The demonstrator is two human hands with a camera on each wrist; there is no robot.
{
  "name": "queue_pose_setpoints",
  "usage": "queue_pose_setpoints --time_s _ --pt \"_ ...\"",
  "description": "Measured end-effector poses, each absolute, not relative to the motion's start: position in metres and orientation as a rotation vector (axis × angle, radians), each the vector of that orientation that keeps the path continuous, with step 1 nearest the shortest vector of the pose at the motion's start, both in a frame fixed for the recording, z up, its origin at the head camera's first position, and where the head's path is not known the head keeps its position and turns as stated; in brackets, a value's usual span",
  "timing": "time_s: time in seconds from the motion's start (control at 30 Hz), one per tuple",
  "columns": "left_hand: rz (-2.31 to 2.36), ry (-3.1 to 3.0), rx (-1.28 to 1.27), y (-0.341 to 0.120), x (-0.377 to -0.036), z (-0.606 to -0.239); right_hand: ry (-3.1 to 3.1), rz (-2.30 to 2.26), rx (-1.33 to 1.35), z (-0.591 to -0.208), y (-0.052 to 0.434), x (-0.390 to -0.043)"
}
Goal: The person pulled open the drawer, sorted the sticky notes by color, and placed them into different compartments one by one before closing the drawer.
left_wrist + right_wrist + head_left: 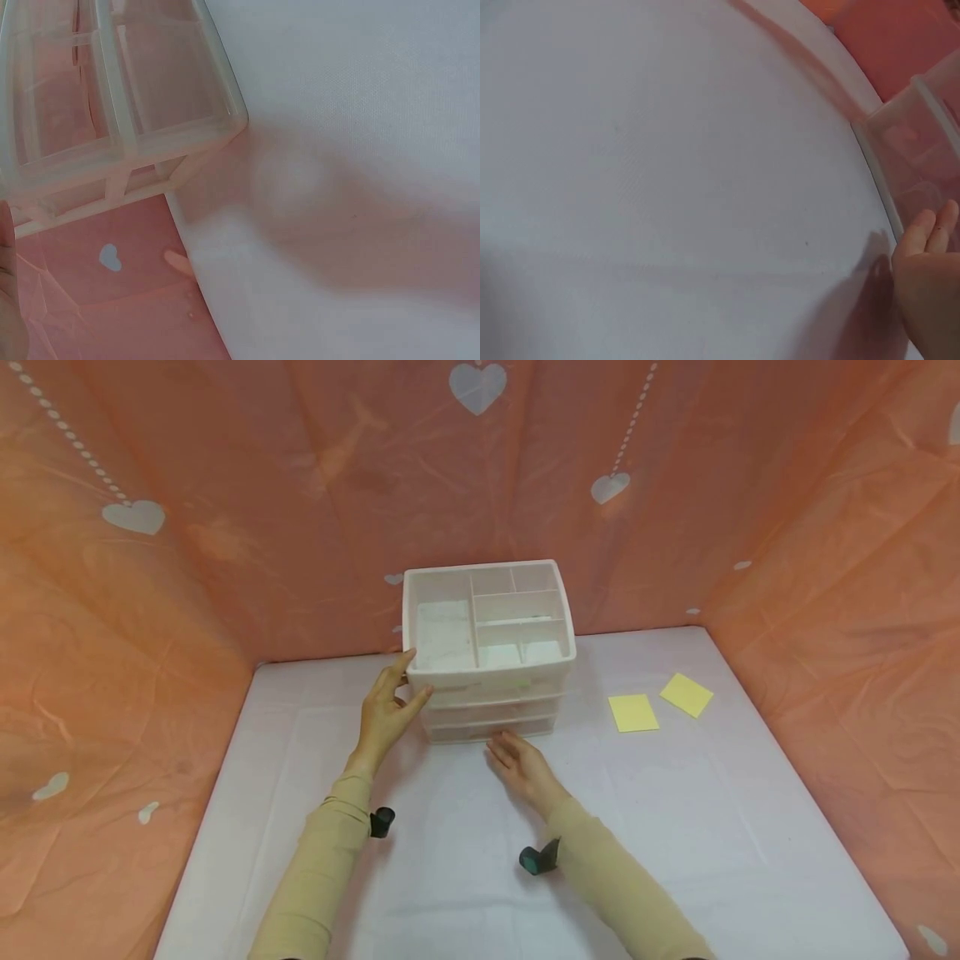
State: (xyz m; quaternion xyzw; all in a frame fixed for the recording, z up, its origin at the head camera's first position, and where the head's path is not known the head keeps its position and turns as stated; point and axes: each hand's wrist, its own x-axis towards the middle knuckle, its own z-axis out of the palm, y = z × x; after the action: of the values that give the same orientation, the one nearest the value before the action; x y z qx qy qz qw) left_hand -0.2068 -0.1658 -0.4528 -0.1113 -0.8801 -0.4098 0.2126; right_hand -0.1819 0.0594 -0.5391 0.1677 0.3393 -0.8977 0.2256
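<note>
A white plastic drawer unit (480,673) stands at the back of the table, with see-through drawers in front and a divided open tray on top. My left hand (384,714) is at its front left corner, the index finger along the tray's side and the thumb by the front face. In front of the lowest drawer (491,731) is my right hand (522,768), its fingers fairly straight and close to the drawer front. The right wrist view shows those fingers (922,232) beside the unit's lower edge; whether they touch it I cannot tell.
Two yellow square paper pads (633,713) lie on the white tabletop (750,827) to the right of the unit. Orange cloth with white hearts (480,387) hangs behind and at both sides. A small dark device (540,857) sticks out at each wrist.
</note>
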Motion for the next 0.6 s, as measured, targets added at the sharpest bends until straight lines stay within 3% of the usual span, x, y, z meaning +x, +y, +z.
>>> queue_pose_setpoints --time_s 0.27,0.6 --pt "-1.140 -2.440 -0.320 -0.1647 -0.2072 -0.4515 0.862 -2.514 0.624 -0.5386 0.0538 -0.1854" --pt "-1.147 -2.436 -0.302 -0.1647 -0.2057 -0.4502 0.992 -2.459 0.630 -0.5384 0.0531 -0.1806"
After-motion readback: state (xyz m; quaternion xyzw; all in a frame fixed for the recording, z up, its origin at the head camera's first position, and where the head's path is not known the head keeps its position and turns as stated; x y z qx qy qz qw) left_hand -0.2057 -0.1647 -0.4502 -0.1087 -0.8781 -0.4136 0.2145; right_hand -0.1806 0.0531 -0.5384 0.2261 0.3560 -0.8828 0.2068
